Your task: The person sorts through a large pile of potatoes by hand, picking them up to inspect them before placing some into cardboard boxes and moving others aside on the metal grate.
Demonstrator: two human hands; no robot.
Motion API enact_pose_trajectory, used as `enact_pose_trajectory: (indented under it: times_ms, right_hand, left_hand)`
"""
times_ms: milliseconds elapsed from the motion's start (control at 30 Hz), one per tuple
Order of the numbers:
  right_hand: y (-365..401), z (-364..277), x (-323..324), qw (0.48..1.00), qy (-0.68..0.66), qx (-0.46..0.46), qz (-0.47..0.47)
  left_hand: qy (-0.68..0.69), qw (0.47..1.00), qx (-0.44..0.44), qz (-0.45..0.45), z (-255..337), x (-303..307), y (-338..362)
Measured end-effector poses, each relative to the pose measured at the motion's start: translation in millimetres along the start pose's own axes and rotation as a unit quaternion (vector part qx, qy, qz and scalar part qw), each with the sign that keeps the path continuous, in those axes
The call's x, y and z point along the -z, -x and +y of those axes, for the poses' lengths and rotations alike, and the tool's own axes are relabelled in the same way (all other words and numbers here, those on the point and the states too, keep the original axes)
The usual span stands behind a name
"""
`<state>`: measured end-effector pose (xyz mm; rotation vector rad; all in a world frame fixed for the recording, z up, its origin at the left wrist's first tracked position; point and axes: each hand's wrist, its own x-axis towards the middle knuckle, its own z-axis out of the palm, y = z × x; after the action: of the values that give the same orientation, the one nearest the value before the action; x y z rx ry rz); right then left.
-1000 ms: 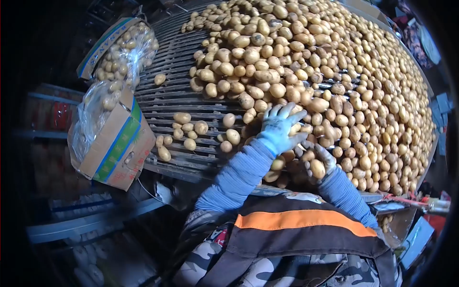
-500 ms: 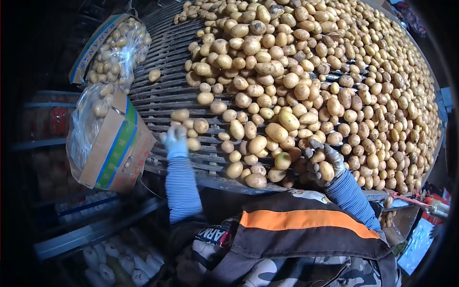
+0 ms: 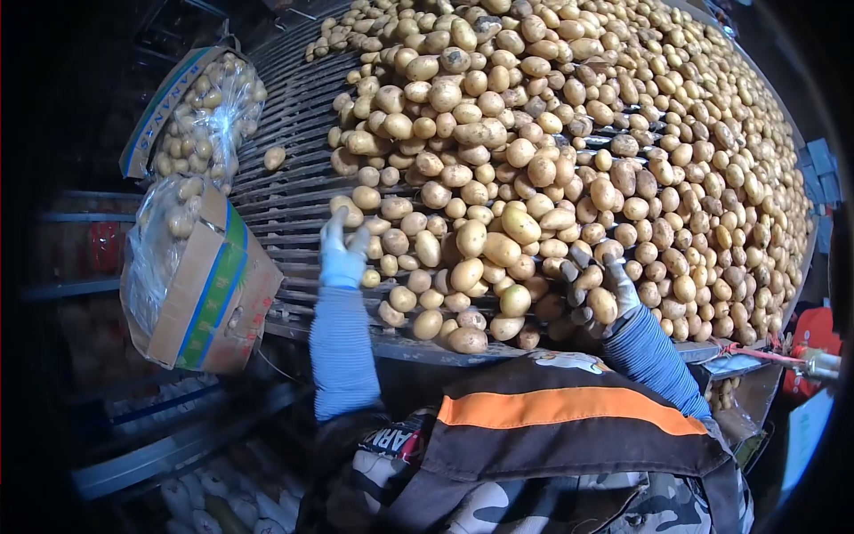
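Note:
My left hand (image 3: 343, 253), in a pale glove, lies at the left edge of the potato pile. Its fingers are apart and touch loose potatoes (image 3: 347, 211) on the slatted rack. At the near edge, my right hand (image 3: 612, 294), in a glove with dirty fingers, curls palm up around potatoes (image 3: 601, 305). At least two show in its grip, one by the palm and one between the fingers. Between both hands lie more potatoes (image 3: 469, 274), large and small, some with brown dirt.
The slatted rack (image 3: 285, 116) slopes under a broad potato heap (image 3: 676, 160). On the left stand a banana carton (image 3: 165, 107) and a second carton (image 3: 222, 294) with a green stripe, both holding plastic-lined potatoes. A metal rail (image 3: 418, 352) borders the near side.
My left hand has moved slightly right, and the loose potatoes by it now lie closer against the pile. My right hand stays near the same spot, still around potatoes. The view has shifted slightly.

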<state>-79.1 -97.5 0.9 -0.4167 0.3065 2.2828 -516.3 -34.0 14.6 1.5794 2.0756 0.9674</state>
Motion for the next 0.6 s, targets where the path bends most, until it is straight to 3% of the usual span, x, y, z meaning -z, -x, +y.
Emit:
enact_pose_trajectory:
  times_ms: [67,100,133,200,300,333,400,467,533,600]
  right_hand:
    - [3.8,1.0,-12.0,0.999,-0.029,0.021,0.028]
    - [2.5,-5.3,-1.9,1.0,-0.001,0.02,0.008]
    - [4.8,-6.6,-5.2,1.0,-0.014,0.025,-0.012]
    - [11.8,-6.4,-12.3,0.997,-0.048,0.046,-0.035]
    - [31.1,-7.7,-12.1,0.99,-0.088,0.075,-0.076]
    - [37.7,-8.1,-8.4,0.989,-0.077,0.095,-0.081]
    - [53.0,-5.8,-0.9,0.984,-0.055,0.143,-0.088]
    - [72.4,-3.3,9.4,0.976,-0.058,0.165,-0.129]
    - [90.9,5.0,19.0,0.971,-0.072,0.214,-0.079]
    - [117.1,5.8,35.5,0.97,-0.028,0.219,-0.098]
  left_hand:
    - [-0.222,0.964,-0.147,-0.016,56.2,1.4,23.4]
    - [-0.235,0.961,-0.124,-0.074,72.7,-5.8,33.8]
    - [-0.339,0.92,-0.144,-0.137,79.6,-15.8,41.2]
    - [-0.486,0.843,-0.17,-0.159,67.3,-41.6,44.7]
    - [-0.453,0.859,-0.156,-0.184,63.5,-47.6,29.2]
    - [-0.446,0.862,-0.18,-0.162,71.9,-48.3,30.6]
    - [-0.412,0.892,-0.117,-0.143,77.3,-51.7,27.3]
    - [-0.363,0.914,-0.163,-0.078,88.0,-48.5,32.6]
    - [-0.188,0.967,-0.169,-0.041,113.8,-55.4,46.0]
    - [0.047,0.976,-0.184,-0.109,133.2,-83.0,50.5]
